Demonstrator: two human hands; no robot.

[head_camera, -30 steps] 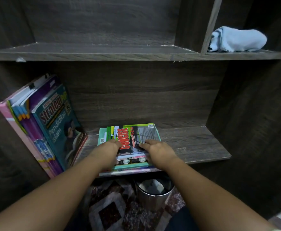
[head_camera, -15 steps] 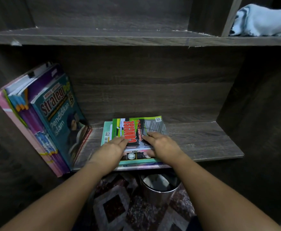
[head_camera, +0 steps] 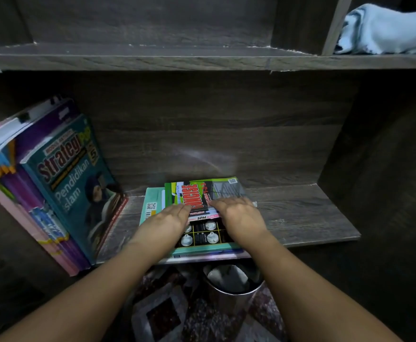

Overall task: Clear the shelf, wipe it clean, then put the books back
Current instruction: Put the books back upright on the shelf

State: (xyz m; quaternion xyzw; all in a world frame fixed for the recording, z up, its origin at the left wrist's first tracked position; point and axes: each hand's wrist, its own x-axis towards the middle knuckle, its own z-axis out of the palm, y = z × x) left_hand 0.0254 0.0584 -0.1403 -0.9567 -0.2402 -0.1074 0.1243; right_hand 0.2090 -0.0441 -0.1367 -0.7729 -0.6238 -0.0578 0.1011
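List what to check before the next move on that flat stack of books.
1. Hands placed: ok; left hand and right hand lie flat on the stack of books.
2. Grip: not ok; no fingers seen curled round an edge.
3. Stack fully on shelf: not ok; it overhangs the front edge, above the bin.
4. Leaning books apart from stack: ok.
5. Cloth out of the way: ok, on upper shelf.

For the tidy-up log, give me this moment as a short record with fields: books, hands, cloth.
flat stack: lies on the lower shelf, middle
leaning books: tilted against the left wall
left hand: fingers straight, rests on the stack
right hand: likewise, beside it; blurred
cloth: bunched on the upper shelf, right compartment
bin: on the floor below the stack
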